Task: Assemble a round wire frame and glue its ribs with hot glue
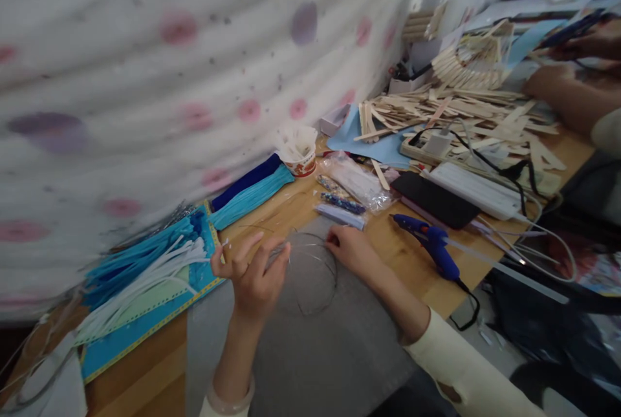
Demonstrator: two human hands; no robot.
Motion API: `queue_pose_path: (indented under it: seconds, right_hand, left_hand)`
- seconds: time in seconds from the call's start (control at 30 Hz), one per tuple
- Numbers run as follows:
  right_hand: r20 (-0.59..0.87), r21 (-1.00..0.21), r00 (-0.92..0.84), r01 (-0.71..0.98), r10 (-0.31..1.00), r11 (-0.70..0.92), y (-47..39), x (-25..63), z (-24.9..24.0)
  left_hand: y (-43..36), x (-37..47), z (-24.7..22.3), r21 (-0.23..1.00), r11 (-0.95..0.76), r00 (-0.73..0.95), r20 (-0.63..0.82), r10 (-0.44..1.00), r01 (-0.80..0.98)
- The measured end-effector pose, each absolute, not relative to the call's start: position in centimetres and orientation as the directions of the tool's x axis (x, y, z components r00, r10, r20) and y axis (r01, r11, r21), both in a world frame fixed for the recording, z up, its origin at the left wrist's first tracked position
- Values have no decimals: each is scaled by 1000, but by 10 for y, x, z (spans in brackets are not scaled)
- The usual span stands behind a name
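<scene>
A thin wire [336, 273] curves in loose loops over a grey mat [339, 352] in front of me. My left hand [256, 268] pinches it between thumb and forefinger on the left side, with the other fingers raised and spread. On the right, my right hand [350, 249] is closed on the same wire at the top of the loop, its fingertips pressed together. A blue hot glue gun [431, 242] with a clear glue stick in its back lies to the right of my right hand. Beyond the hands lie a pale lilac box [340, 215] and a blue glittery tube [342, 202].
Turquoise and white pipe cleaners [145, 268] lie on a blue board at left. A paper cup [299, 155] stands behind. Wooden sticks [451, 113], a black phone [434, 198] and a white power strip [473, 189] with cables fill the right. Another person's hand [557, 84] works at far right.
</scene>
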State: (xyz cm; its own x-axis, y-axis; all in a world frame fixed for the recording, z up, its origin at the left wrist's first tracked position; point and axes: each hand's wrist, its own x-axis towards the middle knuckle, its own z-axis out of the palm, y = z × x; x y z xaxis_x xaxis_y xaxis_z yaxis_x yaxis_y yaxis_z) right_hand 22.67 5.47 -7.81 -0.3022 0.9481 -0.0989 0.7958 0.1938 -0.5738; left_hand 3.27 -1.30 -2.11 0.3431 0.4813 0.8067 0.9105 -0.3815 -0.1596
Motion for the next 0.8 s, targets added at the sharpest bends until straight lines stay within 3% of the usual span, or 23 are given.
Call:
queue_pose_path:
  seconds: [0.53,0.8]
  right_hand:
    - [-219,-512,-203,857,954,65,57,226,-78]
    - [-195,-502,-218,860,956,94,58,226,-75]
  left_hand:
    - [-14,38,-17,-147,-370,323,820,473,917]
    - [-13,43,-19,-69,-368,247,851,464,927]
